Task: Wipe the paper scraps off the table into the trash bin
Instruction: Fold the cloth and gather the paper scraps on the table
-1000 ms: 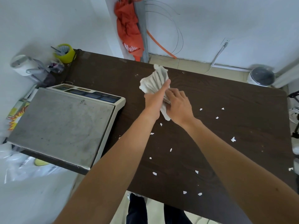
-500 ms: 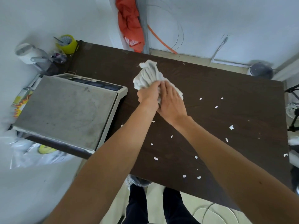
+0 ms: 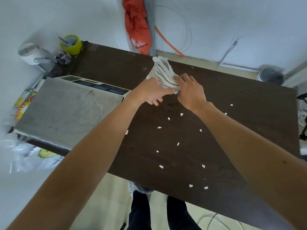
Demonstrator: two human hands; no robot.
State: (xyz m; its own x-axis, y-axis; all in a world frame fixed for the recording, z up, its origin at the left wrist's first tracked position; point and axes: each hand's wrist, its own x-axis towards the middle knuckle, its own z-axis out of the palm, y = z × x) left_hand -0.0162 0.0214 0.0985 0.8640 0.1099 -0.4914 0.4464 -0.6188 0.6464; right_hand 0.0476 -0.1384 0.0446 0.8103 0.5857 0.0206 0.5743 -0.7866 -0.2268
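Yellow cup (image 3: 71, 44) with pens (image 3: 64, 41)

Dark brown wood-grain surface (image 3: 232, 97) speckled with white paper scraps (image 3: 191, 185), off-white cloth (image 3: 163, 72) ridged in grey-shadowed folds, grey-topped scale (image 3: 66, 112) at left, yellow-green cup (image 3: 72, 44) far left, orange fabric (image 3: 135, 25) against white wall.

Both bare forearms reach forward; left hand (image 3: 150, 90) and right hand (image 3: 191, 92) meet, fingers (image 3: 180, 78) curled closed.
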